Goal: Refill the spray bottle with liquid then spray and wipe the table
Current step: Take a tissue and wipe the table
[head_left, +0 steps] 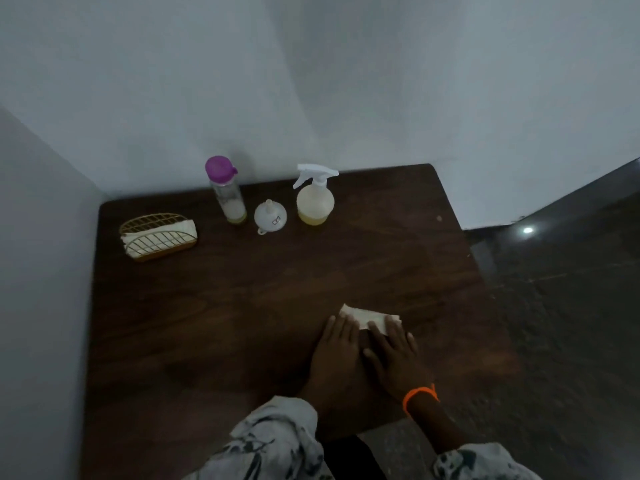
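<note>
Head view showed both hands, left [337,344] and right [393,346], flat with straight fingers pressing a folded tissue [363,317] onto the table [207,306]; behind stood the spray bottle [315,199] (yellowish liquid low inside) and a purple-capped bottle [227,192], nearly drained

Gold wire holder [158,236] with white napkins [138,237], left of frame. Grey walls [311,81] behind. Dark floor [568,289], right, with light glare [527,230].

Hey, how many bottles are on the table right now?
2. The purple-capped bottle stands at the table's far edge, left of the white funnel; the spray bottle stands right of the funnel. None seems hidden.
</note>
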Demonstrator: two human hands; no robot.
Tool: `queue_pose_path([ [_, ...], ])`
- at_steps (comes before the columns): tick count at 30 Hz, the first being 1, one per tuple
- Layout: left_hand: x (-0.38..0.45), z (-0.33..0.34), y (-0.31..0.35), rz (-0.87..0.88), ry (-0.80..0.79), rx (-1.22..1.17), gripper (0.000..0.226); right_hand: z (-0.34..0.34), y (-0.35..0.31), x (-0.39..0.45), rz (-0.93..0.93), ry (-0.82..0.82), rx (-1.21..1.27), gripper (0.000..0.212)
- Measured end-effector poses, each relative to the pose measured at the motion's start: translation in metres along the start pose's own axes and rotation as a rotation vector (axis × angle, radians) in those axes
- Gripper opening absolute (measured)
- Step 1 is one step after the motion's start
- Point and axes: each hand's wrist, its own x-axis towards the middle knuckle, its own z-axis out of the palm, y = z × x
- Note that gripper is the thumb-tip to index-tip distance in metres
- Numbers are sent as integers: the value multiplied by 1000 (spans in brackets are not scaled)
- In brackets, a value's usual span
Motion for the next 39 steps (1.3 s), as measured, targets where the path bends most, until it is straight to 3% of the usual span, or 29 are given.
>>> queue_pose_path([
  [5,-25,10,-64,-197,135,-20,63,9,-66,30,-114,23,-22,67],
  [11,-111,53,-161,-469,247,-232,62,26,-186,65,-492,-68,-75,65],
  [16,-164,81,-192,-518,224,-347,73,40,-243,70,-661,-78,-118,68],
  [21,-118,65,-178,-406,298,-221,61,25,-208,82,-577,-9,-152,63],
  [26,-21,17,-127,-265,291,-104,59,-4,-107,90,-298,38,-141,62],
  [31,61,-5,-57,-51,173,91,62,-24,-12,61,-20,46,-114,62],
  [35,84,-16,-52,-19,185,183,59,-38,-11,63,73,1,-79,67],
  [39,80,-19,-106,-76,249,130,57,-46,-60,100,31,38,-32,68],
])
